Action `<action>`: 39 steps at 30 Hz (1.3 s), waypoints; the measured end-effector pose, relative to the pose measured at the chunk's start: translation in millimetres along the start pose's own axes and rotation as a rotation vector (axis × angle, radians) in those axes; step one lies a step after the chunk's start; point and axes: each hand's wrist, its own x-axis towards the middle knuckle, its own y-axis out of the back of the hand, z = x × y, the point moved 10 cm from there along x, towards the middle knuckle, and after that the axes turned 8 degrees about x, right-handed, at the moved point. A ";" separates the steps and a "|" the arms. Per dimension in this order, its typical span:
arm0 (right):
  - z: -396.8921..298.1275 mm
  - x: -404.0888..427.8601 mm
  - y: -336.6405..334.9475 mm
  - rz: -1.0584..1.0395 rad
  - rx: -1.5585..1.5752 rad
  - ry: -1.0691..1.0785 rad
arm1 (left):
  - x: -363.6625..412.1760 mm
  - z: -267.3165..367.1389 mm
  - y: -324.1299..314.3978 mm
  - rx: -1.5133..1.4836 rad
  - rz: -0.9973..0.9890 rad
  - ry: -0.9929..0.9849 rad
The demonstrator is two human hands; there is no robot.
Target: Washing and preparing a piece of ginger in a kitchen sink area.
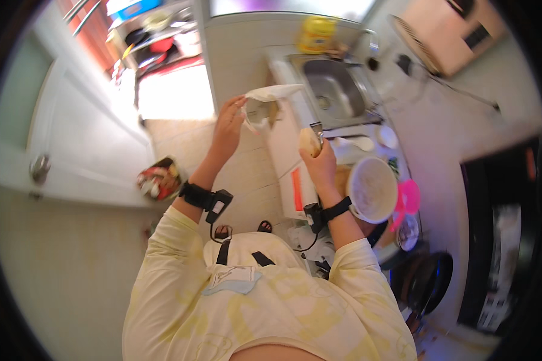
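Observation:
My left hand (229, 122) grips the rim of a thin whitish plastic bag (271, 93), which hangs with its mouth spread in front of the cabinet. To the right, my right hand (320, 162) is closed around a pale yellowish piece of food (309, 141), perhaps a peeled vegetable, together with a small metal-ended tool (318, 130) whose kind is hard to tell. This hand is over the counter edge, just below the steel sink (334, 90). Both wrists wear black straps with small boxes and cables.
A whitish round tub (373, 189), a pink plastic strainer or ladle (407, 196) and a white spoon (363, 143) lie on the counter at right. A yellow container (317, 34) stands behind the sink. A filled waste bin (159, 179) is on the floor near the white door (86, 135).

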 end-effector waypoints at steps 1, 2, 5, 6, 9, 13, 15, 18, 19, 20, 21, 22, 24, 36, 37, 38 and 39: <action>-15.4 -7.0 -29.1 -0.057 0.014 0.027 | -20.0 -17.5 28.9 0.019 0.034 0.041; -32.8 -13.9 -56.9 -0.090 0.028 0.036 | -42.2 -39.9 60.8 0.089 0.076 0.045; -67.9 -34.9 -131.2 -0.163 0.054 0.069 | -101.2 -102.1 141.8 0.150 0.191 0.168; -76.1 -43.4 -156.0 -0.209 0.087 0.059 | -122.8 -133.8 166.9 0.043 0.243 0.254; -78.0 -75.6 -220.7 -0.284 0.102 0.086 | -195.0 -226.5 221.6 0.180 0.318 0.351; -89.9 -95.9 -279.2 -0.320 0.059 0.131 | -244.2 -305.3 294.0 0.149 0.406 0.464; -83.8 -102.9 -302.7 -0.340 0.048 0.118 | -255.7 -338.7 314.0 0.124 0.388 0.455; -79.4 -109.5 -324.7 -0.358 0.019 0.088 | -267.0 -362.2 331.4 0.306 0.325 0.537; -78.7 -107.3 -329.7 -0.350 0.002 0.078 | -267.4 -377.9 332.3 0.303 0.324 0.534; -76.2 -104.8 -334.8 -0.346 0.000 0.079 | -267.1 -397.0 329.0 0.362 0.276 0.551; -61.4 -112.3 -342.5 -0.344 -0.009 0.080 | -286.3 -418.0 322.1 0.429 0.238 0.579; -57.3 -112.5 -346.1 -0.334 -0.021 0.074 | -291.9 -434.1 315.1 0.449 0.152 0.628; -53.5 -110.6 -355.8 -0.350 -0.025 0.054 | -307.4 -461.5 305.0 0.494 0.068 0.712; -11.3 -105.1 -376.5 -0.345 -0.073 0.006 | -387.2 -549.1 259.2 0.682 -0.349 1.166; -17.0 -103.2 -377.2 -0.358 -0.069 0.008 | -388.0 -546.7 267.6 0.723 -0.264 1.150; -19.9 -101.1 -377.5 -0.359 -0.062 0.010 | -390.5 -546.7 270.3 0.729 -0.259 1.150; -23.2 -97.2 -372.7 -0.335 -0.061 0.025 | -390.9 -544.4 271.6 0.731 -0.257 1.193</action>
